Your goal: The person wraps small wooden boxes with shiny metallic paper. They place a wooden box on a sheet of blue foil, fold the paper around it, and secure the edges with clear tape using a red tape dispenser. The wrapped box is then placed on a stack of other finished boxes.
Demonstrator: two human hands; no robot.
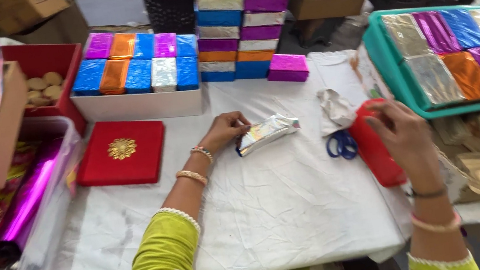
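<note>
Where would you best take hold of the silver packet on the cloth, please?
Judging by its pose, grip the silver packet across its narrow middle from above: it lies flat, long and slim. The left hand already pins its left end, so approach from the free right end.

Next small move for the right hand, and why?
Probably lift the red tape dispenser toward the silver packet. The right hand rests on it, while the left hand pins the packet's end on the white cloth.
</note>
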